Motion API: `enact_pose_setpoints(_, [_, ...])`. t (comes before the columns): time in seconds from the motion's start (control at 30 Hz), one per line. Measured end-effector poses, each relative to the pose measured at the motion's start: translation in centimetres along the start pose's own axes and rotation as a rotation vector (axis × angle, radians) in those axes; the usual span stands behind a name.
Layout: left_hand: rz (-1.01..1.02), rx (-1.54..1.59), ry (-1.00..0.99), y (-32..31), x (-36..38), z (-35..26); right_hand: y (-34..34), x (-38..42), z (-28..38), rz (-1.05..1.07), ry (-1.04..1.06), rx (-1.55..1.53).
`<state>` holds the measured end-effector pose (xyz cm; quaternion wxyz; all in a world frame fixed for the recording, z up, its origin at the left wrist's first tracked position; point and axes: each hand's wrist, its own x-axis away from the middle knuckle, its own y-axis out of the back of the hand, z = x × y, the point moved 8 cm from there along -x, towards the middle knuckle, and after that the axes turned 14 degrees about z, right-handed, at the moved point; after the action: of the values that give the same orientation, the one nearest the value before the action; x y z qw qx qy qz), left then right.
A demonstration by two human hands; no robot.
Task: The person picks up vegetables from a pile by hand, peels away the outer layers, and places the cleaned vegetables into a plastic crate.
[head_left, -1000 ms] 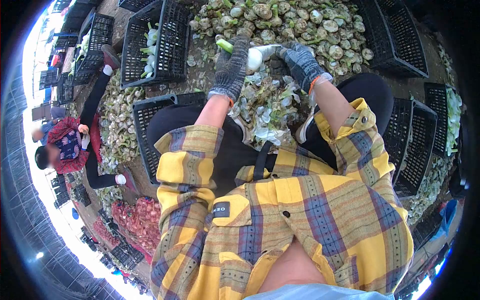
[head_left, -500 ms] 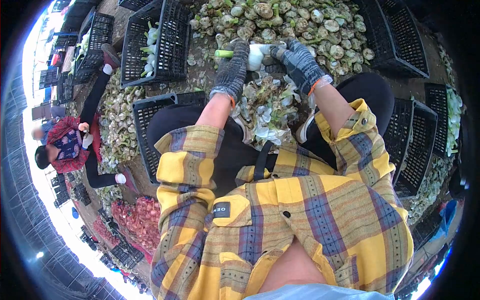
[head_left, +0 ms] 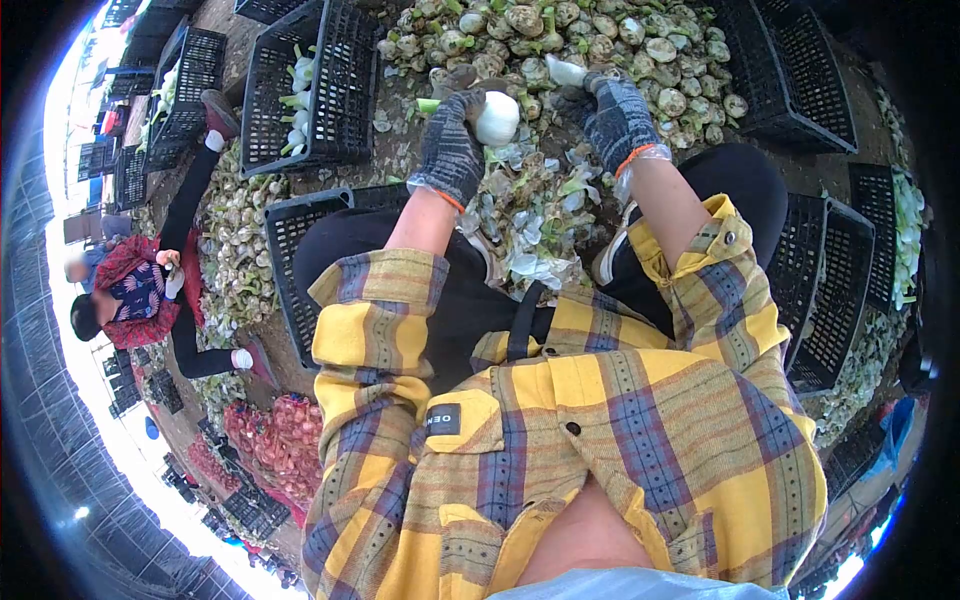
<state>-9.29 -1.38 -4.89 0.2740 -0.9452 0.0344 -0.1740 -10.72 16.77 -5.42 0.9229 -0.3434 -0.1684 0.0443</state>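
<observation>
A smooth white garlic bulb (head_left: 497, 120) with a short green stem end is gripped in my left hand (head_left: 450, 150), which wears a grey knit glove. My right hand (head_left: 618, 122), gloved the same way, is closed on a whitish strip of garlic skin (head_left: 566, 72), apart from the bulb. Beneath and between the hands lies a heap of loose garlic peelings (head_left: 540, 215). Just beyond them spreads a large pile of unpeeled garlic bulbs (head_left: 600, 45).
Black plastic crates stand left (head_left: 345, 90), at my left knee (head_left: 290, 260), right (head_left: 790, 80) and by my right knee (head_left: 835, 290). Another person (head_left: 140, 285) sits at the left beside more garlic (head_left: 240, 260). Red net sacks (head_left: 275, 440) lie lower left.
My hands have moved apart. The bulb has come away from my right hand, stays in my left and looks whiter; my right hand has pulled a strip of skin to the right.
</observation>
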Motion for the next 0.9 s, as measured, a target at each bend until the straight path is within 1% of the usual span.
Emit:
enact_pose_setpoints(0.07, [-0.017, 0.061, -0.078, 0.3, 0.0, -0.9, 0.0, 0.0, 0.2, -0.009, -0.011, 0.048])
enact_pose_setpoints(0.1, [-0.017, 0.061, -0.078, 0.2, 0.1, -1.2, -1.9, -0.6, 0.3, 0.242, -0.017, 0.505])
enact_pose_setpoints(0.17, [-0.008, 0.153, -0.102, -0.1, 0.0, -1.8, -4.9, 0.0, -2.4, 0.749, -0.025, 1.415])
enact_pose_setpoints(0.2, [-0.064, 0.217, -0.080, -0.2, 0.3, -1.8, -6.4, 2.3, -2.1, 0.847, 0.517, 1.903])
enact_pose_setpoints(0.23, [-0.065, 0.216, -0.081, 0.0, 0.2, -1.6, -6.7, 2.2, -1.9, 0.810, 0.212, 1.719])
enact_pose_setpoints(0.27, [-0.029, 0.214, -0.104, -0.2, 0.1, -1.6, -6.1, 1.9, -2.4, 0.648, -0.126, 1.158])
enact_pose_setpoints(0.3, [0.009, 0.211, -0.126, -0.3, -0.1, -1.3, -5.3, 2.2, -4.0, 0.457, -0.413, 0.582])
enact_pose_setpoints(0.33, [-0.026, 0.161, -0.132, 0.0, -0.4, -0.8, -5.4, 2.3, -4.5, 0.455, -0.410, 0.582])
enact_pose_setpoints(0.37, [-0.023, 0.161, -0.131, 0.2, -0.5, -0.4, -6.0, 2.0, -3.5, 0.466, -0.128, 0.643])
enact_pose_setpoints(0.4, [-0.095, -0.064, -0.025, 0.7, 0.0, 0.2, -6.7, 2.3, -1.9, 0.473, 0.152, 0.695])
enact_pose_setpoints(0.43, [-0.167, -0.289, 0.082, 1.3, 0.4, 0.6, -6.5, 2.3, -1.9, 0.474, 0.151, 0.694])
enact_pose_setpoints(0.47, [-0.135, -0.280, 0.174, 1.3, 0.4, 1.3, -6.4, 2.3, -2.2, 0.516, 0.115, 0.780])
enact_pose_setpoints(0.5, [-0.137, -0.282, 0.177, 1.0, 0.6, 1.1, -6.5, 2.4, -2.5, 0.555, 0.076, 0.866])
enact_pose_setpoints(0.53, [-0.105, -0.161, 0.166, 0.3, 0.6, 1.2, -6.4, 2.5, -2.3, 0.554, 0.074, 0.864])
enact_pose_setpoints(0.57, [-0.071, -0.040, 0.153, -0.5, 0.6, 1.1, -5.5, 2.2, -2.6, 0.494, -0.057, 0.640])
enact_pose_setpoints(0.63, [-0.075, -0.036, 0.125, -0.3, 0.4, 0.9, -4.2, 2.2, -3.8, 0.362, -0.307, 0.189])
enact_pose_setpoints(0.67, [-0.090, 0.028, 0.131, -0.2, 0.4, 1.1, -3.6, 2.2, -4.4, 0.293, -0.360, 0.015])
enact_pose_setpoints(0.7, [-0.105, 0.092, 0.135, -0.1, 0.4, 1.2, -3.6, 2.1, -4.6, 0.294, -0.358, 0.014])
enact_pose_setpoints(0.73, [-0.053, 0.122, 0.150, -0.4, 0.2, 1.3, -4.0, 2.1, -4.9, 0.324, -0.366, -0.059])
enact_pose_setpoints(0.77, [-0.053, 0.122, 0.150, -0.3, 0.2, 1.4, -4.4, 2.1, -5.1, 0.353, -0.373, -0.133])
enact_pose_setpoints(0.83, [-0.090, 0.248, 0.157, -0.5, 0.5, 1.7, -5.0, 2.4, -5.1, 0.329, -0.402, -0.120])
enact_pose_setpoints(0.87, [-0.091, 0.249, 0.158, -0.3, 0.1, 2.1, -5.2, 2.6, -5.2, 0.306, -0.430, -0.104])
enact_pose_setpoints(0.9, [-0.088, 0.221, 0.112, 0.0, -0.5, 2.0, -5.5, 2.8, -5.4, 0.306, -0.431, -0.106])
